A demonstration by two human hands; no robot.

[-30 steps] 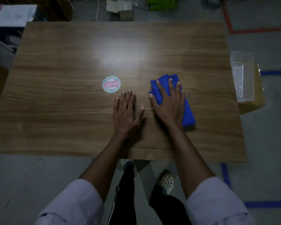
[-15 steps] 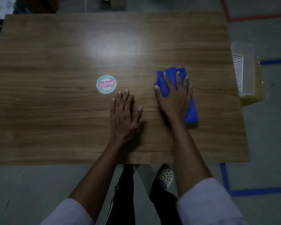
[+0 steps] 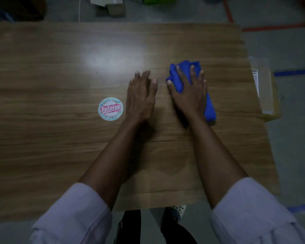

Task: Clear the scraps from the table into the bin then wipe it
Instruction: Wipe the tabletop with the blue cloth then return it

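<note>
Seen from a head-worn camera looking down. Nearest the viewer, two pale rolled-back sleeves [image 3: 74, 213] frame the bottom of the picture, with dark trousers and a perforated shoe [image 3: 176, 209] on the grey floor below the near edge of the table.

Both bare forearms reach forward over a wood-grain table [image 3: 42, 155]. The left hand [image 3: 141, 95] lies flat and empty on the wood, fingers together and extended. Just left of it sits a round printed sticker [image 3: 110, 108], close to the hand but not touching. The right hand [image 3: 187, 92] is spread open, palm down, pressing a folded blue cloth [image 3: 209, 110] against the tabletop; it holds the cloth by pressure, not by a closed grasp. The cloth shows beyond the fingertips and beside the wrist.

Compared with a second ago, both hands and the cloth have travelled farther from the person: the left hand, then just short of the sticker, is now level with it and past it. That suggests a forward wiping stroke is under way.

At the table's right edge a clear plastic bin [image 3: 261, 88] rests on a yellowish box [image 3: 273, 117]. No loose scraps are visible on the wood, so clearing appears done and wiping is the current step. Beyond the far edge lie cardboard pieces [image 3: 113, 6] and red floor tape [image 3: 264, 28].
</note>
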